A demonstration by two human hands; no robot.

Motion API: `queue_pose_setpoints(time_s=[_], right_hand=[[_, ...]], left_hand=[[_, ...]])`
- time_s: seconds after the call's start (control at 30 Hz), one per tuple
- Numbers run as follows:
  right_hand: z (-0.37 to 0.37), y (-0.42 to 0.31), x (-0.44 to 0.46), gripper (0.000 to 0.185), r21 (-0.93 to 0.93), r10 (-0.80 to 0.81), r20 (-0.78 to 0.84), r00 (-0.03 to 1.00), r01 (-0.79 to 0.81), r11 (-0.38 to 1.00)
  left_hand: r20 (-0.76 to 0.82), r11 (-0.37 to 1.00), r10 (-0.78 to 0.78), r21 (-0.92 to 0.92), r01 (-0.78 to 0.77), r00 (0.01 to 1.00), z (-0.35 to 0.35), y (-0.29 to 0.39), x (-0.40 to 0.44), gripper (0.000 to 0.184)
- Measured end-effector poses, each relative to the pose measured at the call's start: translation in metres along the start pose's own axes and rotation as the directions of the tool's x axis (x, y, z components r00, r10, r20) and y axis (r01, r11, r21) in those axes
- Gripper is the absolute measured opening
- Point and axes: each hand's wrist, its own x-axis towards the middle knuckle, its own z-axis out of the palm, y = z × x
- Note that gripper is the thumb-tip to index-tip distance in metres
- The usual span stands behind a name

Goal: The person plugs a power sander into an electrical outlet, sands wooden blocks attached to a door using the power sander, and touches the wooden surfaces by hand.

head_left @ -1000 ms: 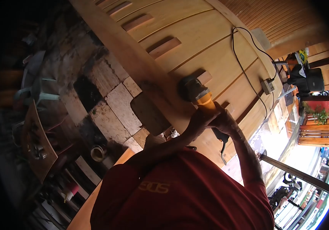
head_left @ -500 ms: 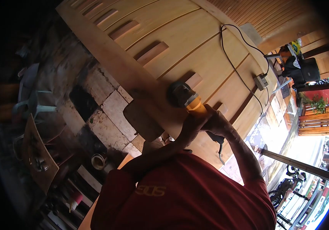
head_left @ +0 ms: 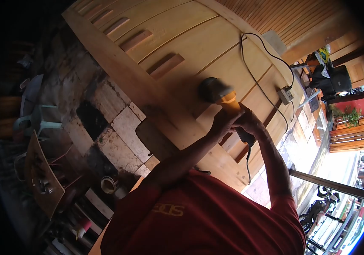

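Note:
A yellow-and-black angle grinder (head_left: 229, 98) lies across the wooden panel (head_left: 220, 40), its dark round disc (head_left: 206, 88) at or just above the surface near a lengthwise board. My left hand (head_left: 223, 123) is wrapped round the grinder's body from the left side. From the right, my right hand (head_left: 250, 121) grips the same body, close against the left. The black rear end of the tool shows below my hands, with its cord hanging down. Whether the disc touches the wood I cannot tell.
Several short wooden blocks (head_left: 165, 66) line the panel. A black cord runs over it to an outlet box (head_left: 285, 95). Tiled floor (head_left: 126, 127) lies at left, with a pale green plastic chair (head_left: 46, 121) and a tin (head_left: 109, 184). A black bag-like item (head_left: 337, 78) sits at right.
Both hands have moved the grinder up and to the right across the panel. Its disc has shifted away from the panel's near edge board.

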Motion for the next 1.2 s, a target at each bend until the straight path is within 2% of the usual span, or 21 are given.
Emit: queue_pose_setpoints(time_s=[0.07,0.2,0.43,0.57,0.6,0.7,0.77,0.87,1.0,1.1,1.2], right_hand=[[-0.008,-0.006,0.001,0.066,0.044,-0.005,-0.002,1.0,0.005,0.999],[-0.017,0.002,0.003,0.065,0.082,-0.005,-0.023,1.0,0.007,0.997],[-0.021,0.004,-0.022,0.066,0.158,0.108,0.043,0.993,-0.113,0.981],[-0.017,0.009,-0.025,0.067,0.089,0.018,0.025,1.0,-0.02,0.996],[-0.018,0.012,-0.02,0.067,0.09,0.014,0.026,1.0,-0.017,0.996],[-0.017,0.013,-0.01,0.067,0.118,-0.008,0.007,1.0,0.007,0.993],[-0.013,0.006,-0.006,0.067,0.152,-0.013,0.007,1.0,0.012,0.988],[-0.006,0.007,-0.005,0.068,0.137,0.024,0.052,0.998,-0.031,0.99],[0.017,-0.003,-0.009,0.065,0.078,-0.007,0.075,0.997,0.001,0.997],[0.029,-0.002,-0.009,0.061,0.036,-0.01,0.088,0.996,0.007,0.999],[0.038,-0.011,-0.015,0.062,-0.073,-0.012,0.091,0.996,0.019,0.997]], left_hand=[[0.025,1.0,0.006,-0.029,-0.005,1.0,0.004,0.002,0.009,0.068],[0.019,0.999,-0.034,0.039,0.033,0.999,0.009,0.0,0.023,0.065],[-0.029,0.994,-0.04,0.097,0.043,0.999,0.025,-0.018,0.013,0.065],[-0.051,0.996,0.009,0.093,-0.004,0.999,0.025,-0.025,0.009,0.065],[-0.059,0.994,0.01,0.107,-0.004,0.998,0.024,-0.022,0.007,0.064],[0.053,0.989,-0.062,0.135,0.054,0.997,0.013,-0.006,0.015,0.07],[0.003,0.99,-0.042,0.132,0.041,0.999,0.013,0.0,0.014,0.064],[-0.052,0.994,-0.035,0.106,0.04,0.998,0.007,0.003,0.001,0.061],[-0.106,1.0,0.014,0.025,-0.011,0.994,-0.001,0.005,-0.027,0.062],[-0.138,0.999,-0.001,0.031,0.005,0.99,-0.01,0.003,-0.042,0.063],[-0.092,0.998,-0.025,0.058,0.031,0.995,-0.021,-0.001,-0.049,0.072]])
